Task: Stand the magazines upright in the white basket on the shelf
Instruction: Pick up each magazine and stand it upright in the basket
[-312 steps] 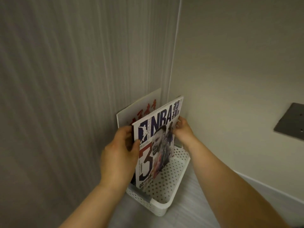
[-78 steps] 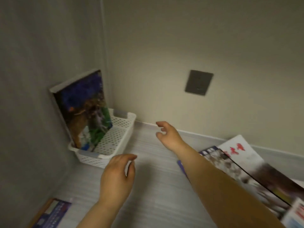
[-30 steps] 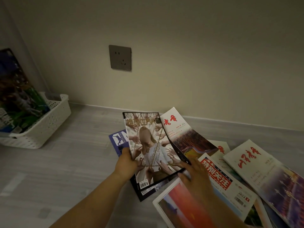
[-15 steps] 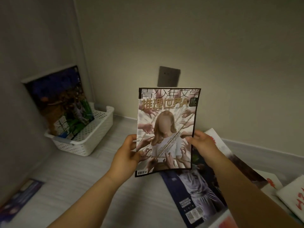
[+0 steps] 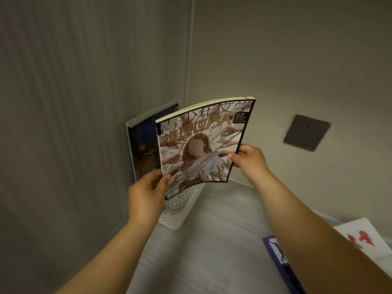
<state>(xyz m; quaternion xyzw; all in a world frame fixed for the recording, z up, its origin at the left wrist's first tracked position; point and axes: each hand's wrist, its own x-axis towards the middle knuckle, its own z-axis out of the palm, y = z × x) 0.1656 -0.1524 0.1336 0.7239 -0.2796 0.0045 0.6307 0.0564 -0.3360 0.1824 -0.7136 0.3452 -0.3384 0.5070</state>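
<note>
glossy magazine (image 5: 201, 145), gripped by left hand (image 5: 146, 198) and right hand (image 5: 250, 162), has come over the basket (image 5: 180, 211), ready to lower.

A striped grey wall (image 5: 74, 102) met a plain cream wall (image 5: 297, 60). A dark socket (image 5: 306, 132) sat there, above the grey shelf (image 5: 212, 240).

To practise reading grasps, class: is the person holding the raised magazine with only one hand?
No, the left hand grips the magazine at its lower left corner and the right hand pinches its right edge.
</note>
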